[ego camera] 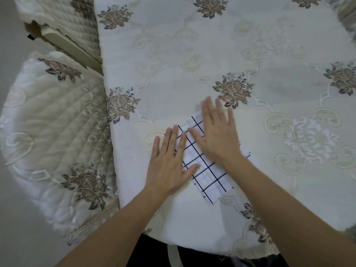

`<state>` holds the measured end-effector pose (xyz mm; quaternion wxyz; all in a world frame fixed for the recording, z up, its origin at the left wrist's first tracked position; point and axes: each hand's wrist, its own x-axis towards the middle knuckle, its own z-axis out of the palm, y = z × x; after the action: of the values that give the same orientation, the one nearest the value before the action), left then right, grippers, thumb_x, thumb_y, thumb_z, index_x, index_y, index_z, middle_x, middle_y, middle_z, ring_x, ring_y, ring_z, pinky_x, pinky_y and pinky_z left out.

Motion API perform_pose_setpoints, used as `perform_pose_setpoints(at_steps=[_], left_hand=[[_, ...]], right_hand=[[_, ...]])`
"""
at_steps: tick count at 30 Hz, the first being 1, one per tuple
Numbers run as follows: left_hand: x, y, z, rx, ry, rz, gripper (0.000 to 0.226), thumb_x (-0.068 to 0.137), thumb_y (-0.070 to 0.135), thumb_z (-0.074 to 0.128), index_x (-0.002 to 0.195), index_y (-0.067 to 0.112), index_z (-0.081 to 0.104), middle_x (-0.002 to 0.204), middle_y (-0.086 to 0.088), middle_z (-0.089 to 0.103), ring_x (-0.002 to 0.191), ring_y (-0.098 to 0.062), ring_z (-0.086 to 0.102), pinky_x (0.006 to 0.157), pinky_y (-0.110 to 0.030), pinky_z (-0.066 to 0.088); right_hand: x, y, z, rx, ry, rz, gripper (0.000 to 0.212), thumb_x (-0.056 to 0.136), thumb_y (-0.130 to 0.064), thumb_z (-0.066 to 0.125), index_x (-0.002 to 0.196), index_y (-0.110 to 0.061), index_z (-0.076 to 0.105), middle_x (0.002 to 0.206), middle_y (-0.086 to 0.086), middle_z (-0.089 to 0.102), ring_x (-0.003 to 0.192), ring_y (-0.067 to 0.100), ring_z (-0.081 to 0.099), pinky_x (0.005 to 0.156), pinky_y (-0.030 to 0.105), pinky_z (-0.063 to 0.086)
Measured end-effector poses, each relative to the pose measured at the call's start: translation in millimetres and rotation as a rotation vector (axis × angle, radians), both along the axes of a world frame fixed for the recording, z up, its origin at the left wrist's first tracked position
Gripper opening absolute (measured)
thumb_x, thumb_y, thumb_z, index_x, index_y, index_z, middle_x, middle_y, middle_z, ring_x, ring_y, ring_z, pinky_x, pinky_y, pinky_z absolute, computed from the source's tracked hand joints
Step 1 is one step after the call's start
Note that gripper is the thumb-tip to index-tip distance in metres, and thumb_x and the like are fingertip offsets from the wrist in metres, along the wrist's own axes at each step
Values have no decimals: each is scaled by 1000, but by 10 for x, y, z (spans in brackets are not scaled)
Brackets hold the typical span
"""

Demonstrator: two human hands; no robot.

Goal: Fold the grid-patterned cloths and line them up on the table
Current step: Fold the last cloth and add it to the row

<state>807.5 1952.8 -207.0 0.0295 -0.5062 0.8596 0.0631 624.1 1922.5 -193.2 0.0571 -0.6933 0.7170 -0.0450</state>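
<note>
White grid-patterned cloth (209, 176) lies folded under both hands. The left hand (169, 162) and right hand (217, 135) press flat on it, fingers straight and spread, gripping nothing. They hide its middle and far edge, and the right fingertips are blurred. Its long axis runs diagonally, far-left to near-right, near the front edge of the floral-covered table (192, 54).

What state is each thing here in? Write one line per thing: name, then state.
grid-patterned cloth: folded, lying flat, slanted.
left hand: open, fingers straight, pressing the cloth's left edge.
right hand: open, fingers straight, pressing the cloth's far part.
tablecloth: spread flat beneath the cloth.
</note>
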Motion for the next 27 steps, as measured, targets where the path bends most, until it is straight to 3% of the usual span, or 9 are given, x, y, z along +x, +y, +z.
perform_pose_setpoints(at_steps=[3,11,14,17,20,23,27], left_hand=[[-3,-14,-35,2,28,13,87,93,63,37,160,16,7,167,-7,-2,154,-20,-5,124,-49,8],[17,-16,21,43,4,4,92,92,77,19,160,17,5,167,-8,-9,154,-23,-9,123,-53,9],[7,-70,119,17,-15,-1,89,91,77,23,157,17,24,166,-11,13,153,-27,12,120,-58,13],[-79,-231,244,-84,48,-59,74,95,66,32,147,15,43,157,-12,34,145,-29,32,118,-60,15],[-295,-485,207,-118,95,-303,65,101,50,29,155,14,29,166,-7,16,153,-23,16,121,-52,16],[-476,-706,66,-61,20,-556,65,104,49,20,159,16,11,167,-2,3,154,-18,1,124,-44,12],[-455,-887,-31,-63,-27,-589,71,103,57,17,160,16,3,167,-1,-2,154,-15,-4,125,-42,10]], right_hand=[[353,284,-47,1,-94,201,78,100,-62,24,158,-11,17,167,2,10,154,19,3,124,47,11],[-508,490,-162,109,53,24,78,99,-65,17,160,-18,2,168,-4,-1,154,16,-3,124,47,10],[-586,495,-97,115,55,-69,79,99,-66,12,160,-15,3,168,-1,-2,154,18,-4,123,51,11],[-355,757,12,27,-14,-170,80,101,-62,19,158,-7,9,167,7,4,154,22,1,124,50,10],[45,1126,-8,8,-70,-136,80,102,-61,24,158,-5,11,167,11,6,154,24,4,124,50,13],[149,1258,-124,68,-59,-180,82,101,-63,24,157,-4,13,166,12,9,154,26,5,122,52,18],[9,1332,-122,120,-8,-199,85,100,-67,21,158,-7,7,167,8,4,154,22,0,124,48,14]])
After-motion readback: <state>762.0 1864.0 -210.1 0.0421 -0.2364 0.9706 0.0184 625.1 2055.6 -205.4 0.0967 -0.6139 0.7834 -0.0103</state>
